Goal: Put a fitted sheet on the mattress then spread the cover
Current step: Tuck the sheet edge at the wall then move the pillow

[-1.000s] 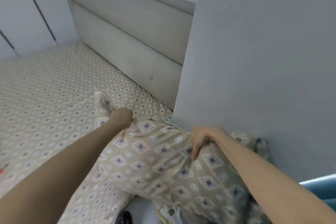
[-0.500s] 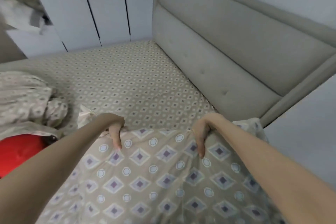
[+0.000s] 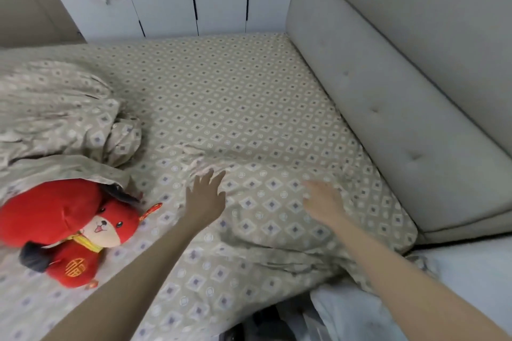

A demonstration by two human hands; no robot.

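Just beside the headboard [image 3: 401, 119], our 2 hands, left hand [image 3: 205, 198] and right hand [image 3: 322, 202], spread fingers [image 3: 211, 176] apart, the cover [image 3: 271, 219] lying under them.

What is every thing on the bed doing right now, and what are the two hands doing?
fitted sheet, stretched flat, mostly smooth.
cover, bunched in a heap on the left.
pillow, lying flat beside the headboard.
red plush toy, on its side, partly under the cover.
left hand, open and spread, over the pillow.
right hand, open, blurred, over the pillow.
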